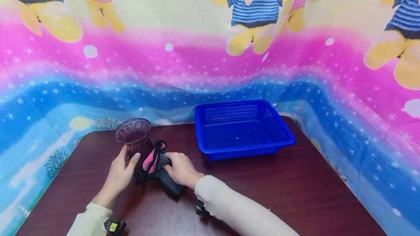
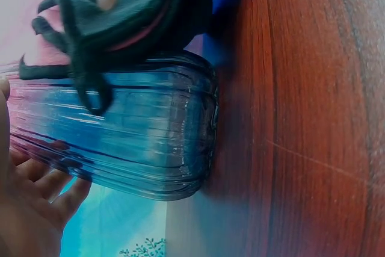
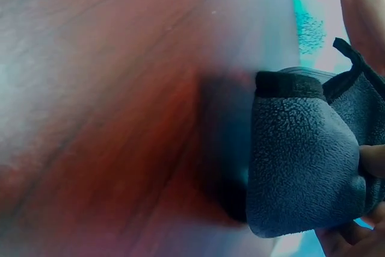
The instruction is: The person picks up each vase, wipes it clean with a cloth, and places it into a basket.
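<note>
A see-through purplish glass vase (image 1: 132, 130) with a flared, ribbed rim stands at the left of the table. My left hand (image 1: 119, 174) grips it below the rim, thumb on the near side and fingers round the far side. In my right hand (image 1: 182, 169) is a folded dark grey cloth (image 1: 170, 184) with a pink face and black edging, pinched between thumb and fingers. The left wrist view has the cloth (image 2: 144, 13) lying along the vase's side (image 2: 144, 136), close to its base. Fuzzy grey fabric (image 3: 304, 167) hangs down in the right wrist view.
A blue plastic basket (image 1: 246, 153) with perforated walls stands at the back right of the dark red wood-grain table (image 1: 262, 192). Behind the table hangs a printed curtain (image 1: 190, 61) with bears and snowflakes. Each wrist wears a small black device (image 1: 115, 226).
</note>
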Tool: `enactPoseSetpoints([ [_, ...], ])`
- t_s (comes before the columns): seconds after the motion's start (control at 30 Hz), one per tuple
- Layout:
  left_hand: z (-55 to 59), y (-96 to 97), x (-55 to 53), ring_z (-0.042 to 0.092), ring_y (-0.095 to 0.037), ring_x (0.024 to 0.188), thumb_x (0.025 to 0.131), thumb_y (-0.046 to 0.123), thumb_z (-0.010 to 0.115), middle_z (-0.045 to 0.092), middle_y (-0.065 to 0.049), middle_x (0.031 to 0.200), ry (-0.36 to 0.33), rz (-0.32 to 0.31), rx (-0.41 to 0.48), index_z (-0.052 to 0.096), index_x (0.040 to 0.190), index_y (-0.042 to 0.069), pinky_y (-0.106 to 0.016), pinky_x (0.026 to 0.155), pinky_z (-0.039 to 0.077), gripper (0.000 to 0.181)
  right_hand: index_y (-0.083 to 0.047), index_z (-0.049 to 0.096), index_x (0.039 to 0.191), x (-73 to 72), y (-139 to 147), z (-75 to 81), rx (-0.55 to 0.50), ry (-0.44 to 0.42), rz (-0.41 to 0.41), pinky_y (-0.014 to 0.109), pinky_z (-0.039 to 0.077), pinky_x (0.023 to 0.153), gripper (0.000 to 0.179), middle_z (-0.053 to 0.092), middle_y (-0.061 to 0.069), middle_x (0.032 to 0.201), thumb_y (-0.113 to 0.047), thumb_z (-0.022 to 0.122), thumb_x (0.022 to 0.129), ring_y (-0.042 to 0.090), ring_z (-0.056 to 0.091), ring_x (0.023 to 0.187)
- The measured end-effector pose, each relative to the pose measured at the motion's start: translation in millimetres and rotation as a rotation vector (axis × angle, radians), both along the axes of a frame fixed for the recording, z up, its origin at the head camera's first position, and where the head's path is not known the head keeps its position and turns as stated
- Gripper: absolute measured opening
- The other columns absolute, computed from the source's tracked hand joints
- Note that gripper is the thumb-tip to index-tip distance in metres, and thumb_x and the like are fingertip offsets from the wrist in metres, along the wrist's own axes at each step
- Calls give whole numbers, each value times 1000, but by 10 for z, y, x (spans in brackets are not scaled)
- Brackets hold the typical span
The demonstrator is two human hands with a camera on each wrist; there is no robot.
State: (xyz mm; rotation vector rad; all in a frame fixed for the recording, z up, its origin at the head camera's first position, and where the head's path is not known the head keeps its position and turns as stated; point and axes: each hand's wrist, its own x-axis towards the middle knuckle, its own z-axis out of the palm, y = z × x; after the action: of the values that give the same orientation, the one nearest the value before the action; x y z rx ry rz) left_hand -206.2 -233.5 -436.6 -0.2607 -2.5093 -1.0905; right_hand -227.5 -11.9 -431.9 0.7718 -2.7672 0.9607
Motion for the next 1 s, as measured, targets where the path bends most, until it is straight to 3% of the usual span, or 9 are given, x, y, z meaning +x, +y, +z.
enactPoseSetpoints([
  [0.5,-17,25,-15,58,-56,121,106,20,50,54,-42,135,34,-16,28,38,144,-14,-66,98,46,52,-17,75,109,-7,25,-149,58,-42,-25,20,49,66,17,76,-5,94,-17,71,92,5,61,76],
  [0.73,-29,13,-10,57,-52,125,106,22,50,52,-38,140,2,2,29,37,144,-11,-62,103,44,52,-18,75,108,-16,16,-193,63,-41,-24,21,49,67,16,76,-5,94,-18,71,92,5,62,77],
  [0.83,-38,20,-9,57,-51,126,105,21,53,53,-36,141,10,-16,80,34,146,-4,-30,103,53,52,-18,74,108,-16,19,-196,66,-41,-25,21,49,67,16,75,-6,93,-18,71,92,5,61,77],
  [0.93,-56,35,-9,58,-47,125,103,18,57,54,-31,143,19,-23,132,30,148,3,0,95,39,55,-18,74,108,-9,22,-194,67,-47,-26,21,48,67,16,74,-6,92,-18,71,92,5,60,76],
  [0.97,-62,38,-9,59,-46,125,102,18,59,54,-30,144,18,-21,146,29,149,5,5,91,33,57,-18,74,109,-6,22,-193,68,-50,-27,20,48,67,16,74,-6,92,-18,71,93,5,60,77],
  [1.0,-67,40,-9,59,-46,125,101,20,60,54,-29,144,9,-10,147,28,149,5,4,91,34,59,-18,74,108,-5,21,-191,66,-52,-27,20,48,67,16,74,-6,91,-18,71,92,5,60,76],
])
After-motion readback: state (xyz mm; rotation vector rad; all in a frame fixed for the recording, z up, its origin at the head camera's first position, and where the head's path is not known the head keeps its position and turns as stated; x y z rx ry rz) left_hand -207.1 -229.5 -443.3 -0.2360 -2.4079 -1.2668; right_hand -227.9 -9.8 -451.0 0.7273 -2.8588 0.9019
